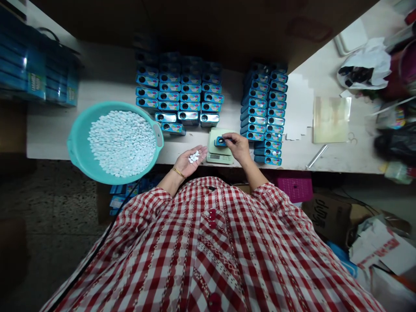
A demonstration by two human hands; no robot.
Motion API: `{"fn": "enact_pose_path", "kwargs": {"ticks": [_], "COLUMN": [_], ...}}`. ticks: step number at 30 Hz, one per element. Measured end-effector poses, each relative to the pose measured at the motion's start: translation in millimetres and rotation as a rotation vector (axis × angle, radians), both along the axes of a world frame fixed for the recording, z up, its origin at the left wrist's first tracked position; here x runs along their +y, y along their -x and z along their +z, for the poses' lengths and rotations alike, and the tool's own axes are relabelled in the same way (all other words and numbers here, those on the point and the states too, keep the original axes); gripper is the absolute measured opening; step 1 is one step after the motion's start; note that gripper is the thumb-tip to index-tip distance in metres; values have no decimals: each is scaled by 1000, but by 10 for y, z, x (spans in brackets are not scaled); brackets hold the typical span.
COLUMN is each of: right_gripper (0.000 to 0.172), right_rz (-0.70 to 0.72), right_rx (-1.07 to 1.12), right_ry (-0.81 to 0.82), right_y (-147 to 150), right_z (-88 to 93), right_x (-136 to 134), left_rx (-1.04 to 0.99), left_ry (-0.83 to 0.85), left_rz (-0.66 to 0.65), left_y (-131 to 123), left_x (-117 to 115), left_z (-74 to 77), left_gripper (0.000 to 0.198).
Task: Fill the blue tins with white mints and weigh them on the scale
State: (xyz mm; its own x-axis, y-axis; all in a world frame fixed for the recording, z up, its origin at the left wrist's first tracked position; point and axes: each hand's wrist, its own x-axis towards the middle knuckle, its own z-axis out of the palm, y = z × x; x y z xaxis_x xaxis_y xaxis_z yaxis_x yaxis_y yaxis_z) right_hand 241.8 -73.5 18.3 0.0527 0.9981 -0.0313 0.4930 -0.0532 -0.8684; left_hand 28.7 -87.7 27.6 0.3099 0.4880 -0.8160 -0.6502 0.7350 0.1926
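Blue tin (220, 141) in right grip (239, 147), atop scale (217, 154)

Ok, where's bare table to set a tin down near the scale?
Bare tabletop: the gap between the left tin block and the right tin block, behind the scale; also behind the basin, left of the left block. Crowded: the front edge, where the right hand pinches a tin on the scale and the left hand cups tablets.

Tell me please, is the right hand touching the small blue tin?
Touching. The head view shows the right hand pinching the small blue tin atop the pale green scale.
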Motion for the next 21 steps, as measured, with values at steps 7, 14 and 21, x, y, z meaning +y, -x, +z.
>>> {"fn": "enact_pose_path", "kwargs": {"ticks": [7, 14, 21], "right_gripper": [16, 27, 49], "right_rz": [-200, 142, 189], "right_rx": [128, 97, -390], "right_ry": [-39, -68, -80], "right_y": [-106, 152, -409], "right_z": [109, 364, 31], "right_x": [-66, -115, -105], "left_rx": [36, -28, 32], "left_ry": [-8, 51, 73], "left_rz": [74, -23, 16], "left_y": [196, 26, 287], "left_x": [-55, -36, -67], "left_z": [-37, -15, -27], "left_gripper": [35, 27, 22]}}
